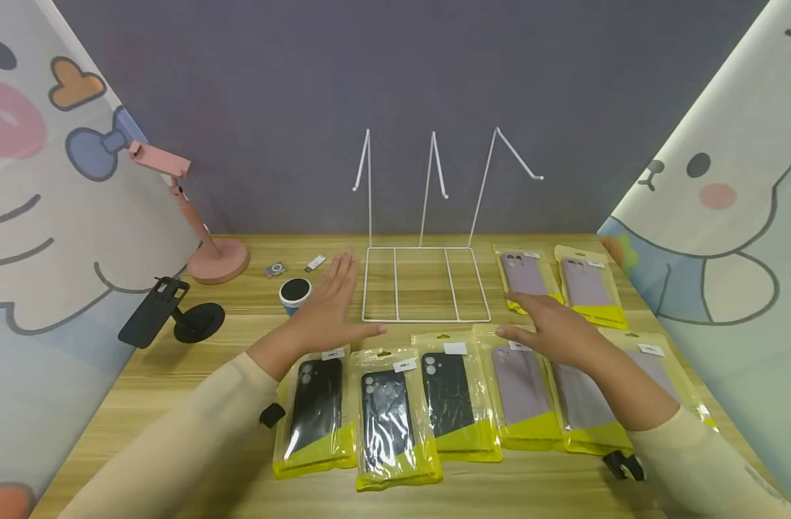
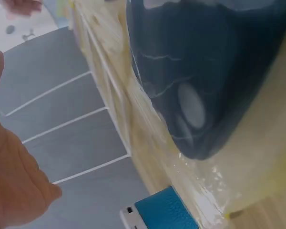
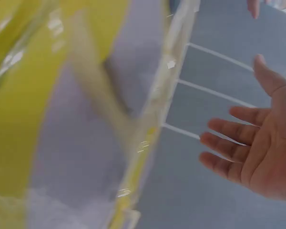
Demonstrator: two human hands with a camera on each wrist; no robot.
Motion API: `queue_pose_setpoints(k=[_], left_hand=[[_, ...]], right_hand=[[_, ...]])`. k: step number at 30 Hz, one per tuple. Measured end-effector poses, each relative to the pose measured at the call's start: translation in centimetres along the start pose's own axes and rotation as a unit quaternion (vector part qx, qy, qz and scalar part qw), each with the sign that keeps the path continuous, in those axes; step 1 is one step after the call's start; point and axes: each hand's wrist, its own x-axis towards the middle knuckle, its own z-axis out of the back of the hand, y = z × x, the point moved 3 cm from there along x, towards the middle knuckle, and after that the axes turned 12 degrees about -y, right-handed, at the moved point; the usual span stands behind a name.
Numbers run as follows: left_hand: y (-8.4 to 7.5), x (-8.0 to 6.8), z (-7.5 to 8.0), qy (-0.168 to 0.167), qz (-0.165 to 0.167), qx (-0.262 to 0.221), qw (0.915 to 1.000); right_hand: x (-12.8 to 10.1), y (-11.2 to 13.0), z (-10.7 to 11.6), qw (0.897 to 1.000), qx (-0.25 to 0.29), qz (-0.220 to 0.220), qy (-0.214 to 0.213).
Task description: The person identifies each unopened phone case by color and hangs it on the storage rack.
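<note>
Fingers straight, my left hand (image 1: 326,310) hovers beside the left side of a white wire display rack (image 1: 427,321), above the upper end of a bagged black phone case (image 1: 317,396). My right hand (image 1: 554,328) is held over the bagged purple phone cases (image 1: 520,386), its fingers extended and the palm turned inward. Neither hand holds anything. Two more black cases (image 1: 387,414) (image 1: 448,393) lie in clear, yellow-bottomed bags between the hands. In the right wrist view, the right hand (image 3: 262,138) shows its fingers spread, with a bagged purple case large in the foreground.
Two further bagged purple cases (image 1: 586,285) (image 1: 526,274) lie right of the rack. At left stand a pink phone stand (image 1: 216,259) and a black stand (image 1: 199,322) bearing a black case (image 1: 151,313). A blue-and-white round container (image 1: 295,292), USB stick (image 1: 315,263) and small clip device (image 1: 275,269) sit nearby.
</note>
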Motion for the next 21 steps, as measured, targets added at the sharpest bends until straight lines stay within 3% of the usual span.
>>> queue_pose_setpoints(k=[3,6,12,17,21], left_hand=[[0.7,1.6,-1.1,0.039,0.01,-0.025,0.9989],[1.5,2.8,-2.2,0.088,0.03,-0.047,0.9946],[2.6,4.1,-3.8,0.153,0.058,-0.06,0.9847],[2.9,4.5,-4.3,0.202,0.076,-0.05,0.9752],[3.3,4.6,-4.5,0.214,0.07,-0.04,0.9736]], right_hand=[[0.4,-1.2,-1.5,0.999,-0.009,0.0,0.039],[0.8,-2.0,-3.0,0.998,-0.025,0.013,0.048],[1.6,-2.3,-4.7,0.997,-0.052,0.064,0.009],[1.9,-2.4,-4.4,0.992,-0.056,0.104,-0.035],[2.0,-2.6,-2.7,0.995,-0.028,0.096,-0.023]])
